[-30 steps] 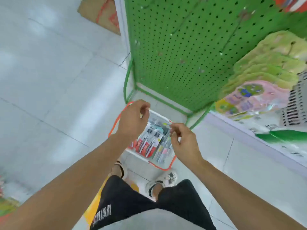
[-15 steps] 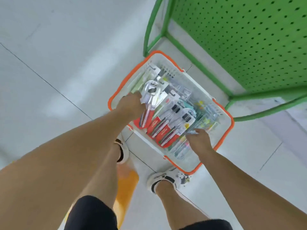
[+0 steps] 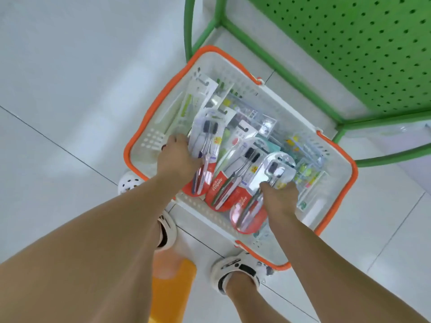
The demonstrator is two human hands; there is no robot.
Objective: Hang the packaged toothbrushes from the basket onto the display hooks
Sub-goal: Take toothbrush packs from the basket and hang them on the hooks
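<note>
View from above, looking down into a white basket (image 3: 235, 220) with an orange rim, standing on the pale tiled floor (image 3: 58, 101) just beside the foot of a green rack

Basket contents: many packaged toothbrushes, overlapping in a loose pile. Three red-based packs lie side by side along the near wall, each holding dark-headed brushes:
- left red pack (image 3: 205, 157): held by the left hand (image 3: 177, 157), fingers curled round its left edge, thumb side hidden under the pack. Hand is closed on it
- middle red pack (image 3: 229, 183): lies between the other two, touched by neither hand
- right red pack (image 3: 256, 201): gripped by the right hand (image 3: 279, 197), fingers curled round its right edge about midway up; its clear blister top stands slightly above the neighbours, its lower end points toward the near wall

Behind these, further packs: pale green-and-white ones (image 3: 186, 108) against the far left wall, clear packs with yellow and green brushes (image 3: 305, 169) toward the right wall. Exact count cannot be told, too much overlap and glare

Rack: green pegboard panel (image 3: 349, 47) fills the upper right; green tube frame (image 3: 275, 64) runs along the floor past the far side of the basket. Hooks not visible from this angle

Both forearms reach down into the basket from the lower edge. Below them, two feet in white sandals (image 3: 235, 273) stand on the tiles close to the near wall of the basket, and an orange-yellow object (image 3: 172, 290), partly hidden by the left arm, sits between the legs
</note>
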